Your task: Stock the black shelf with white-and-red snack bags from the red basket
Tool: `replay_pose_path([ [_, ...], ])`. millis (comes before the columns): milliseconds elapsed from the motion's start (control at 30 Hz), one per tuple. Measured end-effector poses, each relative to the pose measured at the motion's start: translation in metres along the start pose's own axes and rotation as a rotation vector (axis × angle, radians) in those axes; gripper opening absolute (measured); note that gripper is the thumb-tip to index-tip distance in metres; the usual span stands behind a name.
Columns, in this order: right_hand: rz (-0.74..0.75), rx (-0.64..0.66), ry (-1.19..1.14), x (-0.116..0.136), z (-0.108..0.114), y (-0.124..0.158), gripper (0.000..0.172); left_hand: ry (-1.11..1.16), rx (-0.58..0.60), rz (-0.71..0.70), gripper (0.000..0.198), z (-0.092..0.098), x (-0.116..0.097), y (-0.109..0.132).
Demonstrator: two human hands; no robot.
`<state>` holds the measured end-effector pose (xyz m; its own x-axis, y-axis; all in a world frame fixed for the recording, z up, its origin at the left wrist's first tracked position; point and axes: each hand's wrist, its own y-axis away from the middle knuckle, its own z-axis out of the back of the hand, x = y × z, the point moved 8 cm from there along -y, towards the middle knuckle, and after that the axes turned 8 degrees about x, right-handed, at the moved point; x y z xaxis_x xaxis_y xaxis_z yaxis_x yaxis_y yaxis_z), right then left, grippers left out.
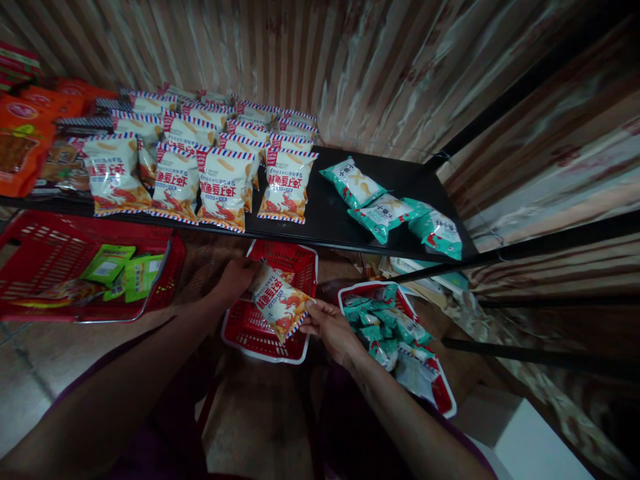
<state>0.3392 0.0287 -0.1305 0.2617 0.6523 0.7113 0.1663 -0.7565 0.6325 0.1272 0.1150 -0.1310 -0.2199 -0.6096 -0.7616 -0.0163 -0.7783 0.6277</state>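
A white and orange snack bag [280, 301] is held between my two hands, over a red basket with a white rim [295, 353]. My left hand [239, 279] grips its upper left end. At the lower right corner, my right hand [327, 325] pinches the bag between thumb and fingers. Directly above, on the black shelf [327, 217], several bags of the same kind stand in rows, among them a front one [223, 189]. Three teal and white bags [356, 183] lie farther right on the shelf.
Right of my right hand, another red basket [444, 393] holds several teal bags. A larger red basket [150, 297] with green packets [143, 277] is at the left. Orange packages [17, 143] lie at the shelf's left end. A white box [530, 433] stands lower right, near black metal bars.
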Motion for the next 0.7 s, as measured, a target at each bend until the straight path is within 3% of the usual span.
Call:
replay_pose_path([
  [200,0.055,-0.022,-0.001,0.0039,0.0048,-0.0012,0.040,0.002,-0.011,-0.005,0.018,-0.0022,-0.0048,0.0040],
  [700,-0.006,-0.051,-0.070,0.0040,0.0011,0.0007,0.041,0.010,-0.025,0.005,0.021,0.0017,0.0003,-0.0007],
])
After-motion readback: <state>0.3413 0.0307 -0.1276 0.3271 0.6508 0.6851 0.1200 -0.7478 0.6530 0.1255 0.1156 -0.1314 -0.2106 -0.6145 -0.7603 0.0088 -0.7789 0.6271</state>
